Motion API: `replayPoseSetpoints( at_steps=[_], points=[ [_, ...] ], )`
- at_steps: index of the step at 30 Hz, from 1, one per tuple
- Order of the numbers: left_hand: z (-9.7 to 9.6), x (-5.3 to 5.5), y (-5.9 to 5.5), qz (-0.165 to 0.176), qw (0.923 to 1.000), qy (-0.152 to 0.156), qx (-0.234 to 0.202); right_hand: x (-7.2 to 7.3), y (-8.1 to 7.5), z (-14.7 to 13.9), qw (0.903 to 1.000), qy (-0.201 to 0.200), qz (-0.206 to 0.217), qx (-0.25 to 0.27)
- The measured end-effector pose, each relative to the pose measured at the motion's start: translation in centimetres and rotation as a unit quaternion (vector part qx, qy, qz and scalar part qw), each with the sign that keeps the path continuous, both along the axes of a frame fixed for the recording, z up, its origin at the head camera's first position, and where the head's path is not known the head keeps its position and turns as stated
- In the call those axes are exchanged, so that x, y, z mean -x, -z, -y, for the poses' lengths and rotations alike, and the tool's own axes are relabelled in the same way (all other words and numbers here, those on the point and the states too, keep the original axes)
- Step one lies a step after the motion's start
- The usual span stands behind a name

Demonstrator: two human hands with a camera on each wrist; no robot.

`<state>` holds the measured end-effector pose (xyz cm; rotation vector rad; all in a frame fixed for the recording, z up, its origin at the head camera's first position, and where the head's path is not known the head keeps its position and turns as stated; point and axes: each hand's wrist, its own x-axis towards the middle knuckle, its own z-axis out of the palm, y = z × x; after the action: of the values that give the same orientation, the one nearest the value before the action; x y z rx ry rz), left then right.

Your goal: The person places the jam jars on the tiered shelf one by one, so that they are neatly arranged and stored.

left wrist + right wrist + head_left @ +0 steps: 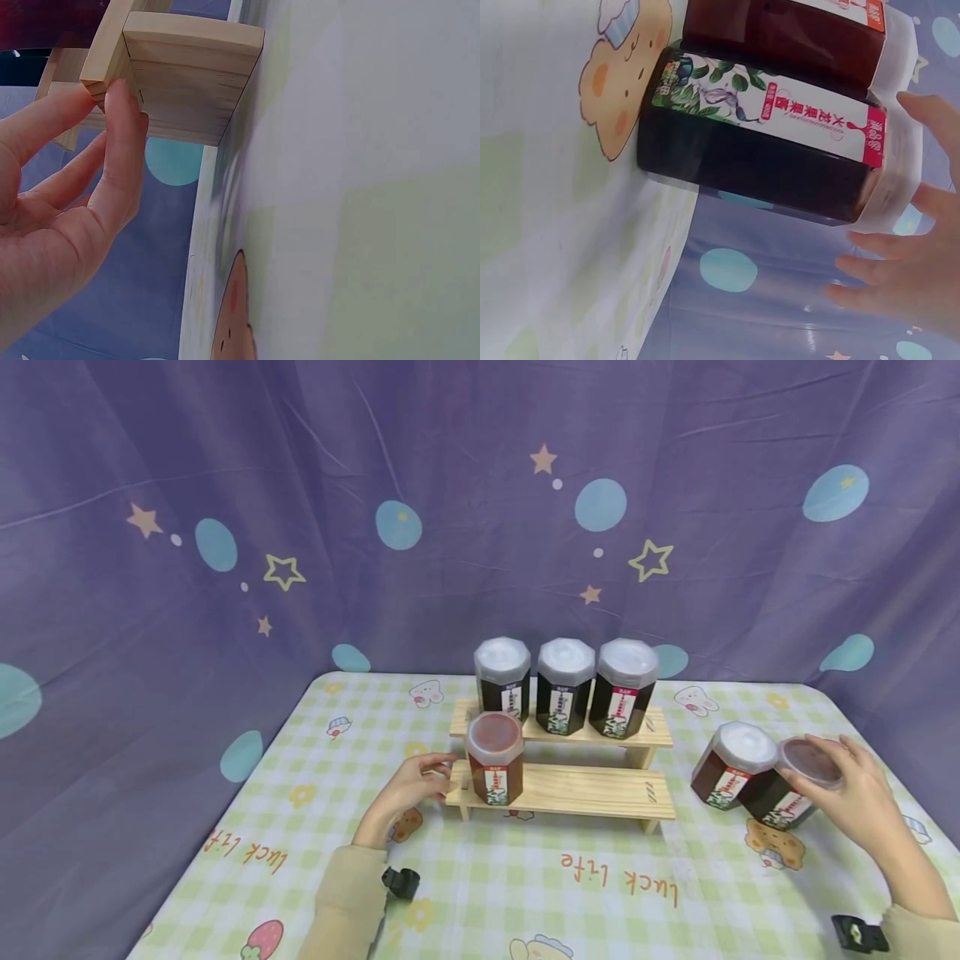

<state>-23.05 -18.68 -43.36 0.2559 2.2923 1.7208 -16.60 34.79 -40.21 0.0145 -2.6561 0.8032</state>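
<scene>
On the tablecloth, rightmost jar in right grip, wooden shelf in left grip

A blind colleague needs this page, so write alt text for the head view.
A person's right hand curves round the lid of a dark jar, with another jar beside it on a checked tablecloth. The left hand holds the left end of a two-step wooden rack bearing three jars above and one jar below.

Soft light spreads over the checked tablecloth, shadows faint, jar lids shining palely; both wrist views look dimmer.
</scene>
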Motion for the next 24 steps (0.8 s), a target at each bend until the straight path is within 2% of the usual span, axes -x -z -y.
replayPoseSetpoints(
  at_steps=[4, 18, 24],
  points=[
    [-0.01, -0.01, -0.03, -0.001, 1.0000, 0.000, 0.002, 0.19, 0.14, -0.18, 1.0000, 0.000, -0.002, -0.001],
    [-0.06, 0.02, -0.03, -0.003, 1.0000, -0.002, 0.003, 0.10, 0.28, 0.37, 0.9984, 0.036, 0.041, -0.012],
    [-0.03, -0.04, 0.04, 0.002, 1.0000, -0.001, -0.001, 0.12, 0.46, 0.33, 0.9981, 0.040, 0.045, -0.014]
  ],
)
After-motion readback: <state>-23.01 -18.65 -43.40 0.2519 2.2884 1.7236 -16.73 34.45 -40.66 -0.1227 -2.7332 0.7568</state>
